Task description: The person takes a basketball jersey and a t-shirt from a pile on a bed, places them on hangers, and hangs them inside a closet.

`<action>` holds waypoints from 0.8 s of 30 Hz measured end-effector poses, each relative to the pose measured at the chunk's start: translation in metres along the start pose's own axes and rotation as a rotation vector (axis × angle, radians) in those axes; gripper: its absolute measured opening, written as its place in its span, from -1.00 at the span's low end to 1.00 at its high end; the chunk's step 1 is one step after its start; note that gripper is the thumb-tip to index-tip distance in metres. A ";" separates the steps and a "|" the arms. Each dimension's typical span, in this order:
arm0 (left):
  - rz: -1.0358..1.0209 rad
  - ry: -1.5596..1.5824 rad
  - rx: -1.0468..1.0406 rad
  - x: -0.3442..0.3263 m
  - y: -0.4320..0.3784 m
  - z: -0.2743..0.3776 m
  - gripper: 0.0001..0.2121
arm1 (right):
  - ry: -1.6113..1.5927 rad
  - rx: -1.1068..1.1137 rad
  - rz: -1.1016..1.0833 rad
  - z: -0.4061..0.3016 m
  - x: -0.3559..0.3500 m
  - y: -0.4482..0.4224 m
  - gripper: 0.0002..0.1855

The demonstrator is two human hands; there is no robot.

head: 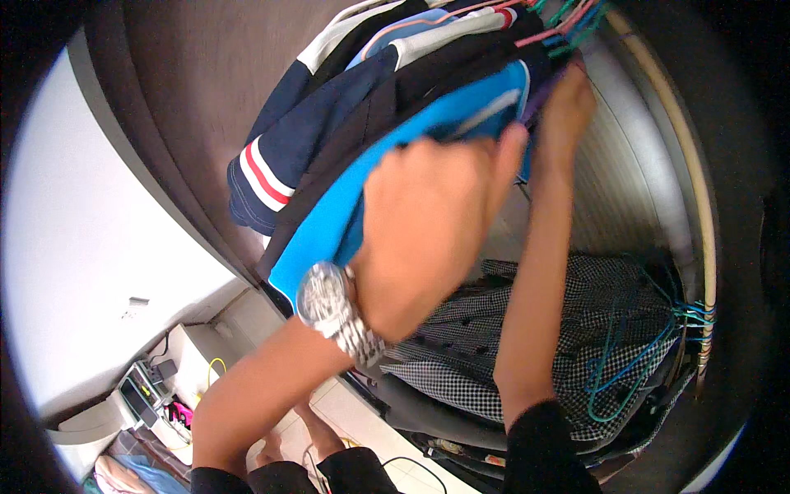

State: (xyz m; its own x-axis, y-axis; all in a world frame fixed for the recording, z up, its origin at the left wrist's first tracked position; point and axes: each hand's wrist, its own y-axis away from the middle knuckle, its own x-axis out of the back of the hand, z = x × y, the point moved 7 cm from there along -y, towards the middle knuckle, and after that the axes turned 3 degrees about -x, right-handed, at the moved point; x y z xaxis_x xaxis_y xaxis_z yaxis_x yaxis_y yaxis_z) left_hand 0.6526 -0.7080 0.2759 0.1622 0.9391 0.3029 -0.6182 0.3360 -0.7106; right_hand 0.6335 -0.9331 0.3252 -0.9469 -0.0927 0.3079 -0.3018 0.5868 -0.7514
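My left hand (432,228), with a metal-link wristwatch (339,315) on its wrist, is blurred in front of a bright blue garment (382,167) with white piping. Its thumb stretches towards a purple hanger (540,96). The other fingers are curled out of sight behind the hand, so their grip does not show. Higher up, my right hand (571,105) closes around the upper part of the purple hanger, beside several coloured hangers (574,25). The blue garment hangs at the near side of a row of dark clothes (345,129).
A wooden rod (691,160) curves along the right. Houndstooth garments (475,327) hang lower on it, with teal and blue hangers (629,370) over them. At lower left, a white cabinet (191,358) stands near an electronic device (142,395). A dark cable (426,466) crosses the tiled floor (345,407).
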 end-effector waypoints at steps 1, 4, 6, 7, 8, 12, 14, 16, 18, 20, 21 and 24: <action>0.029 0.020 0.031 0.004 -0.008 -0.011 -0.59 | 0.005 -0.054 -0.030 -0.019 -0.016 0.002 -0.52; 0.049 0.045 0.130 0.010 -0.014 -0.027 -0.66 | 0.000 0.044 -0.006 -0.017 -0.032 -0.010 -0.49; 0.002 0.146 0.154 0.004 -0.008 -0.021 -0.74 | -0.073 0.095 0.003 -0.002 -0.025 -0.012 -0.46; -0.041 0.168 0.165 0.001 -0.003 -0.020 -0.76 | -0.175 -0.009 -0.075 0.006 -0.026 -0.007 -0.43; -0.018 0.224 0.092 -0.005 0.005 -0.018 -0.69 | -0.221 -0.144 -0.093 0.016 -0.022 -0.001 -0.45; 0.069 0.336 0.226 0.004 0.038 -0.028 -0.58 | -0.198 -0.136 0.047 0.002 -0.005 0.081 -0.45; 0.135 0.386 0.249 0.019 0.064 -0.039 -0.61 | -0.166 -0.127 0.082 -0.032 0.007 0.157 -0.45; 0.147 0.427 0.251 0.039 0.097 -0.042 -0.69 | -0.268 -0.070 0.048 -0.050 0.017 0.241 -0.48; 0.146 0.452 0.329 0.078 0.136 -0.043 -0.80 | -0.572 -0.279 -0.026 -0.065 0.018 0.305 -0.57; 0.330 0.472 0.557 0.120 0.179 -0.053 -0.82 | -0.551 -0.363 -0.316 -0.102 0.011 0.353 -0.68; 0.497 0.475 0.707 0.143 0.200 -0.059 -0.78 | -0.606 -0.385 -0.392 -0.116 0.005 0.374 -0.77; 0.831 0.525 0.656 0.211 0.245 -0.063 -0.69 | -0.695 -0.532 -0.637 -0.156 0.004 0.429 -0.79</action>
State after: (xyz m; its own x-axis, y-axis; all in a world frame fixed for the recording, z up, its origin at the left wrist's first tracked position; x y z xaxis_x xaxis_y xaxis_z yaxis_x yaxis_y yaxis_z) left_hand 0.5839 -0.4229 0.1262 -0.2745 0.8181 -0.5052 -0.9350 -0.3497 -0.0582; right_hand 0.5174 -0.5564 0.0956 -0.5396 -0.8414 0.0282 -0.8322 0.5280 -0.1692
